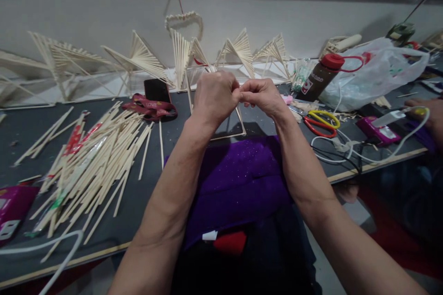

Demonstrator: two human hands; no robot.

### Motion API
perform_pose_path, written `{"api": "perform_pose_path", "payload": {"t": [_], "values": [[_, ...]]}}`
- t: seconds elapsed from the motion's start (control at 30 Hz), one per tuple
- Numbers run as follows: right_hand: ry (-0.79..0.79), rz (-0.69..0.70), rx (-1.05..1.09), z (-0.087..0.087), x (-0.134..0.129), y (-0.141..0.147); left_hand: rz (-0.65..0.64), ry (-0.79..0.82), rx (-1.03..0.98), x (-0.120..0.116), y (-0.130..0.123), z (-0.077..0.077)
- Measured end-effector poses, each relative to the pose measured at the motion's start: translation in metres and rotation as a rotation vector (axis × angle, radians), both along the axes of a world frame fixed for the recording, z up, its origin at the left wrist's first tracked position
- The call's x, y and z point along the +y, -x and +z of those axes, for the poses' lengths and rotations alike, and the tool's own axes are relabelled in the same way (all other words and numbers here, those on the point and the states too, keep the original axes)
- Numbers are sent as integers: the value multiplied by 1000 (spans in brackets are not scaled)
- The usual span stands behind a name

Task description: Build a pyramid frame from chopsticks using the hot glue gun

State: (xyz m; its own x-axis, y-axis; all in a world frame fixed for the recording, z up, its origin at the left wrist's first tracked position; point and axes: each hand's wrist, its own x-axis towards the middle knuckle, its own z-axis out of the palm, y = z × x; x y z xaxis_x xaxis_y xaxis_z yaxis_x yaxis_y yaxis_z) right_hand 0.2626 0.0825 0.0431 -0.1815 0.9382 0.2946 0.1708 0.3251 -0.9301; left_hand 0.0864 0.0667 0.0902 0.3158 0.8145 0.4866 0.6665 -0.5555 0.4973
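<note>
My left hand (216,99) is closed above a thin wooden stick frame (228,137) standing on the dark table. Its fingertips meet those of my right hand (261,96), which is pinched. Whatever lies between the fingertips is too small to make out. Part of the frame is hidden behind my left hand. Below my wrists a purple cloth (242,179) covers the table edge and my lap. Twisted stick models (238,50) stand behind my hands, along the wall.
Loose sticks (100,161) lie at the left, near a phone (157,91) and a red lanyard (148,107). On the right are a bottle (320,78), scissors (321,123), cables, a plastic bag (377,73) and a purple device (379,130). Another person's hand (429,117) shows at the right edge.
</note>
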Motion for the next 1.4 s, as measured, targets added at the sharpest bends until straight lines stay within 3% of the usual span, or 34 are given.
{"api": "perform_pose_path", "payload": {"t": [0.4, 0.6, 0.87, 1.07, 1.17, 1.4], "values": [[21, 27, 16, -1, -1, -6, -23, 0, -10, 2, 0, 1], [-51, -118, 127, 3, 7, -13, -11, -15, 36, -1, -1, 4], [-38, -125, 124, 30, 37, 15, 95, -96, 221, -13, -3, 9], [-62, -100, 211, 51, 32, 22, 107, -99, 218, -12, -2, 10], [-83, -103, 122, 54, 28, 17, 136, -56, 211, -11, -2, 11], [-137, -99, -91, 61, 33, 12, 155, -162, 180, -13, -1, 11]]}}
